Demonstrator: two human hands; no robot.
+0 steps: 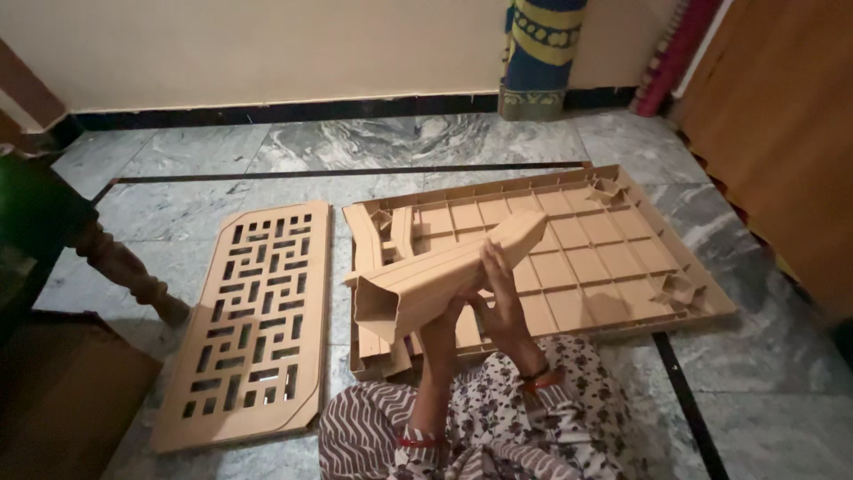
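Note:
Both my hands hold up a tan hollow plastic table leg above the floor, its open square end toward me at the left. My left hand grips it from below near the open end. My right hand wraps its side, fingers up. Under it lies an upside-down tan plastic tabletop with a ribbed grid and corner sockets. More tan legs lie on the tabletop's left part.
A tan lattice panel lies flat on the marble floor at the left. A carved wooden furniture leg and a cardboard box stand at far left. A rolled mat leans on the back wall; a wooden door is at right.

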